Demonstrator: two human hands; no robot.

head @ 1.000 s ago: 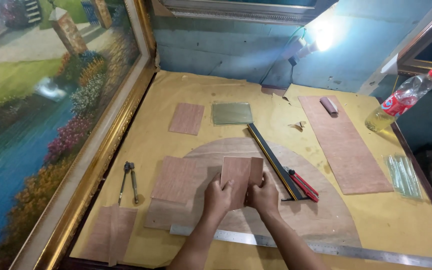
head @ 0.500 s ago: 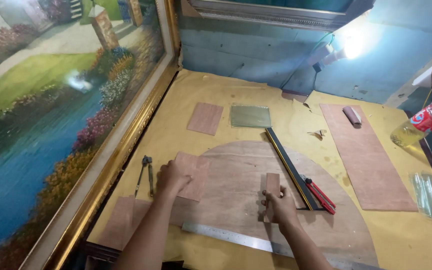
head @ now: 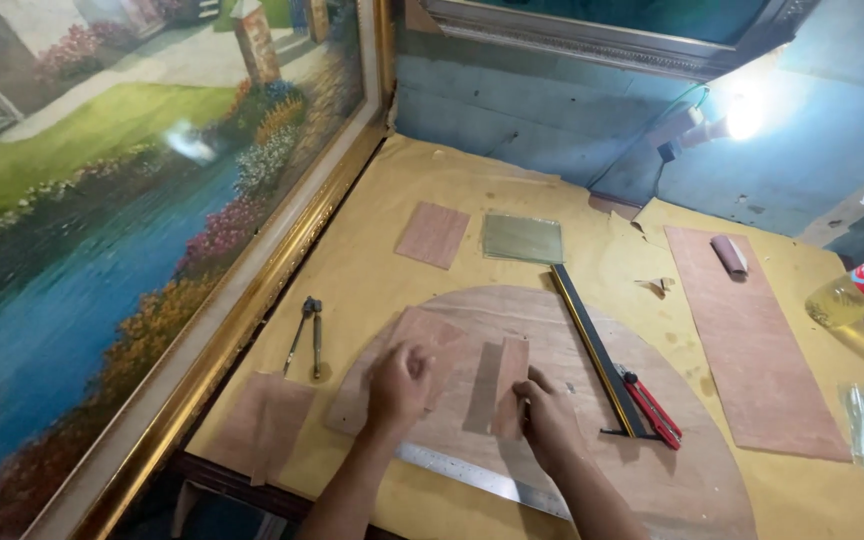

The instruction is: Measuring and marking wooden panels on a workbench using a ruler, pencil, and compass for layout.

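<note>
Two hands on veneer | left grip (head: 399,385) flat, open on wide piece (head: 422,345) | right grip (head: 542,415) pinching narrow strip (head: 512,385)

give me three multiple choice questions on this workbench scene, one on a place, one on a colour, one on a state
1. Where does the metal ruler lie?
A. at the near table edge, below both hands
B. against the far wall
C. on the painting

2. What colour is the handle of the cutter?
A. blue
B. red
C. green

3. How is the thin wood strip held?
A. lifted in the air
B. leaning on the wall
C. pressed flat on the round board by the right hand

Answers: 1 A, the ruler runs along the near edge; 2 B, the handle shows red; 3 C, fingers rest on the flat strip.
</note>
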